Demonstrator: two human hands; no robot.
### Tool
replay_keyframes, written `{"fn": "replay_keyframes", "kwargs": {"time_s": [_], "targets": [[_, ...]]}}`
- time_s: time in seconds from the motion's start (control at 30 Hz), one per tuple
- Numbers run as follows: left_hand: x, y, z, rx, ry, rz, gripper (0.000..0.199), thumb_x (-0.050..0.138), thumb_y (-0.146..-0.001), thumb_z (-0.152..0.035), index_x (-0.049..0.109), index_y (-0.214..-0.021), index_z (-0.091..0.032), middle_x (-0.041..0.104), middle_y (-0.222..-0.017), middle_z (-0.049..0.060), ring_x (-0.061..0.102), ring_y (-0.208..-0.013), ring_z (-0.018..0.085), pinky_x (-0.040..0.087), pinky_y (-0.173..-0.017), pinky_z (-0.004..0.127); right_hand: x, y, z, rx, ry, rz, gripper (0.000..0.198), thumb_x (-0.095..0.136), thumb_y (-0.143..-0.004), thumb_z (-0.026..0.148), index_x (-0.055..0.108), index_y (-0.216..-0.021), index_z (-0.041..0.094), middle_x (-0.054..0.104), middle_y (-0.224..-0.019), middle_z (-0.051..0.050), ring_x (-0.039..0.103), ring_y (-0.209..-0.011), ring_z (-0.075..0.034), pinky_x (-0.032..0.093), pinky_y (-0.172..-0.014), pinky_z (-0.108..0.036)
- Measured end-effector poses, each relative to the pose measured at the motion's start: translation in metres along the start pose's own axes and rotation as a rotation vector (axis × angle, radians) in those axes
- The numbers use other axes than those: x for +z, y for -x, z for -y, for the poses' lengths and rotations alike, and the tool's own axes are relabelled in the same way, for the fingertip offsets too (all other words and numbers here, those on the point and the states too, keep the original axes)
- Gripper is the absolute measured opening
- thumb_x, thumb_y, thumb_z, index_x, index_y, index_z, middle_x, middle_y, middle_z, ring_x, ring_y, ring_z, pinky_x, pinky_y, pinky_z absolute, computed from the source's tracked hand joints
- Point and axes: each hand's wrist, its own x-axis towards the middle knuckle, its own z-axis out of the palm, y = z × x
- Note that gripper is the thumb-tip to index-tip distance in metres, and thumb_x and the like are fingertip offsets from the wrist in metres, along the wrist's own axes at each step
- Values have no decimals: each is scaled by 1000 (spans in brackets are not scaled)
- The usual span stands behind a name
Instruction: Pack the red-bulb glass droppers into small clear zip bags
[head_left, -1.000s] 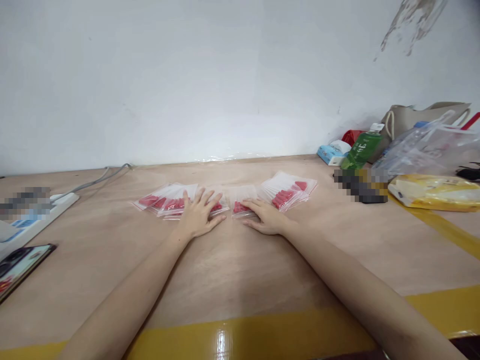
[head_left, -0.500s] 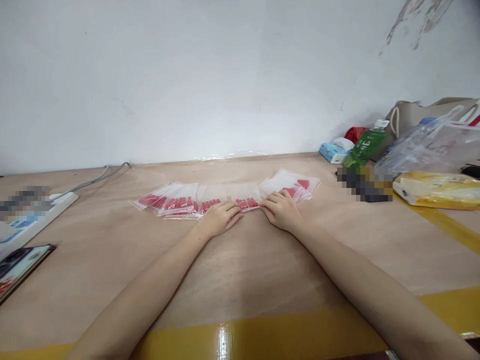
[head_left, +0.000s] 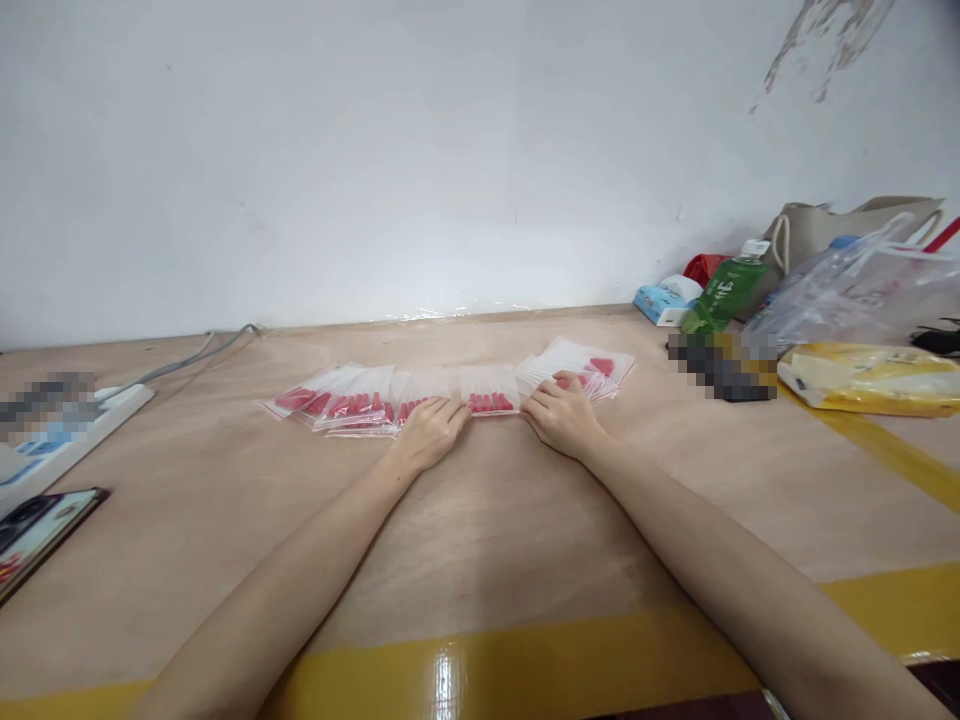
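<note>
A clear plastic bag [head_left: 489, 378] with several small red pieces along its near end lies flat on the table between my hands. My left hand [head_left: 435, 432] is closed at its near left corner, fingers together. At the near right corner, my right hand [head_left: 564, 416] has its thumb and fingers closed on the edge. Similar bags overlap in a fan to the left [head_left: 349, 400], and others [head_left: 577, 358] lie partly behind my right hand. My fingers hide both corners of the middle bag.
At the left are a white power strip [head_left: 112, 415] with a grey cable and a phone [head_left: 56, 530]. A tissue pack [head_left: 664, 303], green bottle [head_left: 726, 290], plastic bag [head_left: 862, 290] and yellow packet [head_left: 870, 378] stand or lie at the right. Yellow tape [head_left: 450, 670] runs along the front edge.
My left hand has slid slightly left along the bag's near edge, uncovering more of the red pieces. The right hand has stayed nearly in place.
</note>
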Motion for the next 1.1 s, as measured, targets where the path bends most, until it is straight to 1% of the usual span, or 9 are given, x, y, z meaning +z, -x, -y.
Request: {"fn": "replay_keyframes", "kwargs": {"time_s": [0.13,0.3,0.37,0.47,0.57,0.7,0.8,0.97,1.1], "targets": [[-1,-2,-1,5,-27,13,19,40,-88,-9,58,-82,-11,62,-76,8,58,-69,18,45,-65,31,-3,0,0,13,28,-4,24,41,-85,14,61,-71,17,61,-65,-3,48,-74,-15,19,-92,-42],[-4,-4,-3,74,-25,24,20,40,-89,-10,58,-81,-14,61,-74,4,56,-69,15,43,-70,29,-4,-8,15,24,-46,-84,18,46,-86,28,62,-85,21,65,-80,-3,49,-84,-18,17,-92,-44],[-7,-5,-3,94,-31,20,20,40,-89,-10,57,-80,-14,60,-74,3,56,-70,15,43,-72,30,1,-16,26,-19,-63,-112,17,46,-86,25,63,-82,22,65,-79,-1,48,-83,-16,17,-92,-43],[-9,-7,-4,105,-45,6,21,40,-89,-9,57,-77,-14,61,-74,4,56,-71,15,42,-72,30,9,-26,41,-98,-45,-125,24,42,-87,16,61,-72,20,63,-75,0,47,-77,-13,19,-91,-40],[-10,-6,-4,101,-56,-6,22,39,-89,-9,56,-75,-13,60,-73,4,55,-70,15,41,-72,30,14,-32,46,-133,-17,-121,26,40,-87,13,59,-71,18,62,-74,-2,45,-74,-13,21,-89,-38],[-9,-5,-4,82,-58,-18,22,40,-88,-9,56,-74,-13,58,-69,3,54,-67,14,41,-73,30,12,-32,43,-112,6,-107,24,39,-88,15,58,-74,16,60,-71,-2,45,-75,-14,21,-89,-38],[-8,-5,-3,65,-48,-23,22,40,-88,-8,56,-75,-14,58,-70,3,54,-67,14,41,-74,31,8,-28,36,-99,30,-91,25,38,-88,13,57,-71,16,58,-68,-2,45,-74,-14,22,-89,-39],[-5,-3,-1,43,-20,-22,21,40,-88,-9,55,-74,-15,57,-66,2,54,-66,14,42,-74,31,0,-7,13,-56,85,-70,25,39,-86,12,57,-70,16,58,-67,-2,45,-73,-14,22,-89,-39],[-4,-2,-1,16,10,7,21,40,-87,-9,55,-75,-15,59,-69,3,56,-70,15,42,-74,32,-3,4,-1,-14,99,-39,28,38,-88,15,57,-67,16,59,-66,-2,47,-73,-14,21,-90,-40]]}}
